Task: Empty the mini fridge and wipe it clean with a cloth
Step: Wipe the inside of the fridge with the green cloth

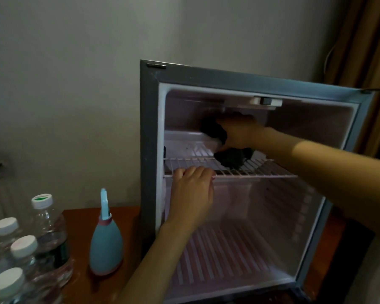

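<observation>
Now the grey-framed mini fridge (149, 150) stands open on a reddish-brown wooden table (79, 218), its pale interior facing the camera. In the upper compartment, the right hand (239, 132) grasps a dark crumpled cloth (213, 128) and holds it up near the back wall, just below the white control housing (266, 102) on the ceiling. Part of the cloth hangs down and touches the white wire shelf (261, 170). The left hand (193, 189) grips the front edge of that shelf near its left end, with the fingers curled over the front bar. Below the shelf, the lower compartment shows only a ribbed white floor rack (217, 260).

Just left of the fridge on the table stands a light-blue bulb-shaped bottle (105, 246) with a long nozzle, upright. Farther left is a cluster of clear plastic water bottles (48, 233) with white caps. A grey wall (75, 62) rises behind, and a brown curtain (364, 40) hangs at the right.
</observation>
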Motion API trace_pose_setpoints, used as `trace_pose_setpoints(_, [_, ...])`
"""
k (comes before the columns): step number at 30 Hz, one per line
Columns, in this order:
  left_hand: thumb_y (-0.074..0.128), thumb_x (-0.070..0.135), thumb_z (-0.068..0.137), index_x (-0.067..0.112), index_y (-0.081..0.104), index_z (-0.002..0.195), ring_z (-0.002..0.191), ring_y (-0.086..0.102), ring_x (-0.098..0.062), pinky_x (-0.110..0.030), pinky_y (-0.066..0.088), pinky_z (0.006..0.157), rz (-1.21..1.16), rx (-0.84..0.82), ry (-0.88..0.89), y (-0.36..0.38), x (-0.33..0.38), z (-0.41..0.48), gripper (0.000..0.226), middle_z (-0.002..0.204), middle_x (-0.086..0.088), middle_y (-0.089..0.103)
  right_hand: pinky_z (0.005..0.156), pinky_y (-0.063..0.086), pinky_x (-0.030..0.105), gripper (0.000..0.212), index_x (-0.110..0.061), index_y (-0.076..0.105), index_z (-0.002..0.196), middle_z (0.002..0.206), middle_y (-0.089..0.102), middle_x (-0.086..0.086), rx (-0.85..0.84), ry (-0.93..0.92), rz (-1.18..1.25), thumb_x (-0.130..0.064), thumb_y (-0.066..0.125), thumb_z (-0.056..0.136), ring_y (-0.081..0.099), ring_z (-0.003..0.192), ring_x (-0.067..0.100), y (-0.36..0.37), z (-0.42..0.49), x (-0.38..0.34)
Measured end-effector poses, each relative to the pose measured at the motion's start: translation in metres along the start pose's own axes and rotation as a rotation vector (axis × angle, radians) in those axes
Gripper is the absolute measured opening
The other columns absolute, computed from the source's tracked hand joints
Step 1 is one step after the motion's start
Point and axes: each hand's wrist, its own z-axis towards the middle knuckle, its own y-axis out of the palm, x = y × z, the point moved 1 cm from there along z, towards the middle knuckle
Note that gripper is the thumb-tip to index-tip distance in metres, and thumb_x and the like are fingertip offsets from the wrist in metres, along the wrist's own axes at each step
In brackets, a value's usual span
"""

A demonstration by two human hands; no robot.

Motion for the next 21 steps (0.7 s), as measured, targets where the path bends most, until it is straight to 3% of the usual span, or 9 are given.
trace_pose_setpoints(2, [0.034,0.023,0.088,0.023,0.065,0.096,0.086,0.059,-0.014,-0.029,0.032,0.075,0.014,-0.022,0.018,-0.002,-0.002,-0.001,0.032,0.094,0.006,0.068,0.108,0.036,0.042,0.11,-0.022,0.031,0.143,0.148,0.037,0.005,-0.129,-0.029,0.032,-0.081,0.063,0.056,0.04,0.131,0.03,-0.003,-0.004,0.012])
trace_pose_setpoints(5, [0.037,0.02,0.088,0.024,0.064,0.098,0.088,0.058,-0.013,-0.028,0.03,0.076,0.026,-0.03,0.017,-0.003,-0.002,-0.001,0.028,0.095,0.007,0.067,0.118,0.018,0.042,0.146,-0.028,0.006,0.151,0.158,0.013,-0.005,-0.386,-0.002,0.253,-0.095,0.057,0.031,0.017,0.144,0.022,-0.008,-0.021,0.03])
trace_pose_setpoints(8, [0.041,0.018,0.087,0.023,0.064,0.096,0.086,0.058,-0.014,-0.029,0.027,0.076,0.03,-0.02,0.013,-0.001,-0.002,-0.002,0.025,0.093,0.007,0.067,0.119,0.012,0.04,0.149,-0.027,-0.011,0.15,0.159,-0.003,-0.006,-0.551,-0.002,0.124,-0.072,0.079,0.041,0.004,0.146,0.021,-0.017,-0.036,0.045])
trace_pose_setpoints(11, [0.041,0.018,0.086,0.023,0.064,0.096,0.085,0.058,-0.016,-0.03,0.027,0.076,0.031,-0.012,0.016,0.0,-0.004,-0.002,0.026,0.092,0.006,0.067,0.119,0.011,0.037,0.145,-0.021,-0.016,0.149,0.159,-0.009,-0.001,-0.582,-0.003,0.075,-0.051,0.087,0.051,0.0,0.146,0.021,-0.018,-0.042,0.057])
trace_pose_setpoints(18, [0.038,0.019,0.086,0.023,0.064,0.093,0.082,0.058,-0.015,-0.029,0.025,0.073,0.031,0.003,0.024,-0.001,-0.002,-0.001,0.028,0.088,0.007,0.066,0.118,0.011,0.031,0.146,-0.017,-0.014,0.15,0.159,-0.002,0.002,-0.595,-0.06,0.094,-0.03,0.093,0.05,0.002,0.146,0.021,-0.019,-0.045,0.066])
trace_pose_setpoints(21, [0.038,0.019,0.085,0.023,0.064,0.091,0.081,0.057,-0.015,-0.029,0.025,0.073,0.031,0.018,0.026,-0.002,-0.002,-0.001,0.026,0.086,0.007,0.065,0.118,0.014,0.039,0.145,-0.013,-0.01,0.15,0.159,0.002,0.007,-0.484,-0.13,0.034,-0.041,0.091,0.05,0.007,0.145,0.026,-0.013,-0.045,0.064])
